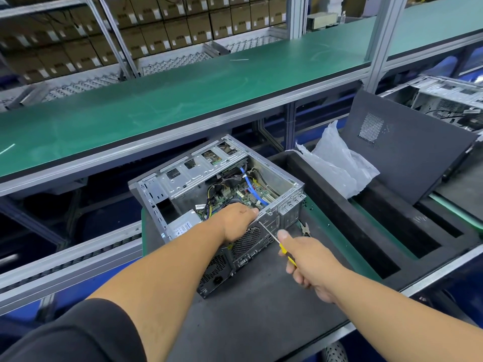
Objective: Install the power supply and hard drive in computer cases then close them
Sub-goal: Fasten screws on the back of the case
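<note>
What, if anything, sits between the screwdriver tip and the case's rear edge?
Nothing visible. The right hand holds the screwdriver, whose shaft runs clear to the rear top edge of the computer case; the left hand grips that edge just beside it.

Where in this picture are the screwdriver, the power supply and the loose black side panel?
screwdriver point(287, 254): head view, on its yellow handle.
power supply point(183, 226): head view, on its labelled top face.
side panel point(407, 150): head view, on its flat dark face.

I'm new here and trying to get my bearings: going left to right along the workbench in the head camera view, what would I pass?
Open computer case → left hand on its rear edge → screwdriver in the right hand → crumpled plastic bag → dark side panel propped up → another open case.
</note>
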The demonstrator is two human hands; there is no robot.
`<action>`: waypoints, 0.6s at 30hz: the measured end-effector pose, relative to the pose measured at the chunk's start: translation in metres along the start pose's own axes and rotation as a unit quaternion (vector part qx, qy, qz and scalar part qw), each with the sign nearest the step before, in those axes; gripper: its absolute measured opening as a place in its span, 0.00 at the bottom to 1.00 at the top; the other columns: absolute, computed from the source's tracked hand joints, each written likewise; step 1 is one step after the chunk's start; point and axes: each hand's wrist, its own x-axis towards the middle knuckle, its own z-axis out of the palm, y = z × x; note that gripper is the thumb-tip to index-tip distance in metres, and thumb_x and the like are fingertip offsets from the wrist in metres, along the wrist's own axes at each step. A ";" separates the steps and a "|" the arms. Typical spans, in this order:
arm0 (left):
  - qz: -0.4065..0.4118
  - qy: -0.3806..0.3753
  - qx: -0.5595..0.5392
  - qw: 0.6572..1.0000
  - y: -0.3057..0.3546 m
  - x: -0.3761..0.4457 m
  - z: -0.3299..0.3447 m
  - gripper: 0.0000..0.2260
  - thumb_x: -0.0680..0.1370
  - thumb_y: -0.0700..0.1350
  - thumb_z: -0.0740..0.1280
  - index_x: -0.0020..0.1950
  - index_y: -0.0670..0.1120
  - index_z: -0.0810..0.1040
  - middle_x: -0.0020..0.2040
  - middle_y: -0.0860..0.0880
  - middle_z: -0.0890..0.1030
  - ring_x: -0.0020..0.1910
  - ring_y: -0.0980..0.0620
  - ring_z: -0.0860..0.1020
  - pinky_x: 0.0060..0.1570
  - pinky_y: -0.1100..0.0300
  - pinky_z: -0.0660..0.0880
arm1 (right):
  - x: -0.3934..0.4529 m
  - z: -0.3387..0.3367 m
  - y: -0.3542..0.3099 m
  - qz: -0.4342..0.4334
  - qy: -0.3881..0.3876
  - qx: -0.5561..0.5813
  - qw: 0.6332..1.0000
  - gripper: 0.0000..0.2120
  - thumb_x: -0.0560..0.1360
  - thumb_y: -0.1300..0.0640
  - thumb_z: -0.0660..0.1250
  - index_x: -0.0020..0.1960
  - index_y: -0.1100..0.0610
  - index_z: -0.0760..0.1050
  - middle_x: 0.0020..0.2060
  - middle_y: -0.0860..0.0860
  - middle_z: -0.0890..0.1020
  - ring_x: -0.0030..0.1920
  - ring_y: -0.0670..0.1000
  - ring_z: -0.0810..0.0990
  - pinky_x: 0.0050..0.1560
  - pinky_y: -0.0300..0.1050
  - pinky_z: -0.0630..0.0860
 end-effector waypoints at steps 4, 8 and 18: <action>-0.001 0.000 -0.004 1.000 0.003 -0.003 -0.001 0.22 0.85 0.57 0.55 0.34 0.49 0.62 0.31 0.51 0.65 0.30 0.51 0.65 0.35 0.55 0.62 | 0.005 -0.006 -0.001 -0.008 0.015 0.026 1.000 0.17 0.75 0.46 0.75 0.44 0.58 0.74 0.31 0.54 0.84 0.25 0.49 0.73 0.27 0.40 0.68; 0.007 -0.002 -0.002 1.000 0.007 -0.005 -0.003 0.22 0.86 0.56 0.55 0.34 0.49 0.61 0.32 0.50 0.63 0.31 0.50 0.63 0.35 0.56 0.61 | 0.003 -0.004 -0.006 0.076 -0.045 0.027 0.996 0.24 0.83 0.39 0.58 0.46 0.59 0.78 0.38 0.55 0.88 0.25 0.48 0.74 0.27 0.38 0.68; -0.005 0.013 0.009 1.000 0.010 -0.011 -0.004 0.22 0.86 0.56 0.55 0.33 0.49 0.63 0.32 0.51 0.65 0.31 0.51 0.65 0.37 0.56 0.64 | 0.001 -0.001 -0.007 0.002 0.000 -0.007 1.000 0.18 0.78 0.41 0.69 0.41 0.56 0.76 0.28 0.51 0.81 0.23 0.50 0.70 0.29 0.41 0.67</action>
